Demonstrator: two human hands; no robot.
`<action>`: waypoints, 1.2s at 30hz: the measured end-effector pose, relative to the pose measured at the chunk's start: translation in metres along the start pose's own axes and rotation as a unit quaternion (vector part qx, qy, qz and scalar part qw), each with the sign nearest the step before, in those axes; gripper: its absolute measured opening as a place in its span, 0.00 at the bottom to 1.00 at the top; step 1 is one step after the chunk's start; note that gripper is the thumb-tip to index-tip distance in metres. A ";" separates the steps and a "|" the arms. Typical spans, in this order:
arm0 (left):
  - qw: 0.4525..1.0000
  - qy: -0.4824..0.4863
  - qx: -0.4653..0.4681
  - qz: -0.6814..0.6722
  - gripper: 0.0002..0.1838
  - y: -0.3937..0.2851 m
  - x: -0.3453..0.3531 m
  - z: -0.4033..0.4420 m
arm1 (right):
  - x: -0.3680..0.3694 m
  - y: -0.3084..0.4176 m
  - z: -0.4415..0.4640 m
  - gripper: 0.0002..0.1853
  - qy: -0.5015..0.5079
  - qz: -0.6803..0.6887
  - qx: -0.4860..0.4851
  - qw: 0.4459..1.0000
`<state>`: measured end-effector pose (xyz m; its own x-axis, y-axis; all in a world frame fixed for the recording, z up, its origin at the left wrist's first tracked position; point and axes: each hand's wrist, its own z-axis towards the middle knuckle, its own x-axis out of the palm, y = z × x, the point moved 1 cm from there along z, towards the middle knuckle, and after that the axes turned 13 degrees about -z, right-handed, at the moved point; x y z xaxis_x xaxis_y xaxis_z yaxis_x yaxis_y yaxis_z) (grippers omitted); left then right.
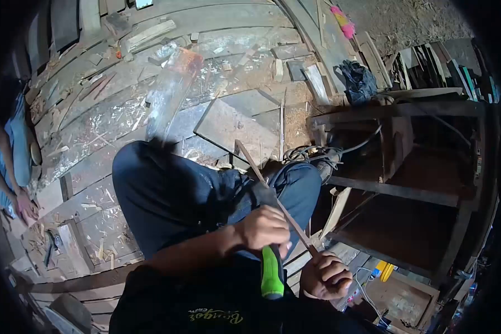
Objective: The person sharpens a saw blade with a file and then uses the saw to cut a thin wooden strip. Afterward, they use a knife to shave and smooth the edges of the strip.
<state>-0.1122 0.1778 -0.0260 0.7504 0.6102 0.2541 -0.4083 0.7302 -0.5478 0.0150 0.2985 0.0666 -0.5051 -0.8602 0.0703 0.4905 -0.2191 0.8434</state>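
My left hand (264,228) is closed around a tool with a green and black handle (272,273), the handle's end pointing back toward my body. A dark flat part (264,195) extends beyond the fist, up against the wood; whether it is a knife blade I cannot make out. In my right hand (325,275), closed near my right side, is the lower end of a thin wooden strip (290,218). The strip slants up and left across my lap, past the left fist, and its far end has a short bend. My bent legs (172,189) in dark trousers lie beneath.
Wood shavings and offcuts litter the plank floor (111,139). A loose board (236,128) lies ahead of my knees. To my right stands a wooden frame (395,192) with coiled cable (312,157) and a black plastic bag (357,82) by it. Another person's hand (26,206) shows at far left.
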 end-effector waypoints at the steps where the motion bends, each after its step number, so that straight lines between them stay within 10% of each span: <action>1: 1.000 -0.003 -0.003 0.017 0.18 0.008 -0.007 -0.003 | 0.003 0.000 0.002 0.24 -0.009 -0.028 -0.023 0.999; 36: 0.994 -0.038 -0.071 0.075 0.14 0.021 -0.013 -0.006 | 0.003 0.005 0.005 0.25 -0.043 0.006 0.021 0.999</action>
<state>-0.1271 0.1835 -0.0458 0.6433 0.7341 0.2175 -0.4310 0.5820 -0.6896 0.0130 0.2973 0.0739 -0.5590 -0.8199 0.1236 0.4678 -0.1887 0.8634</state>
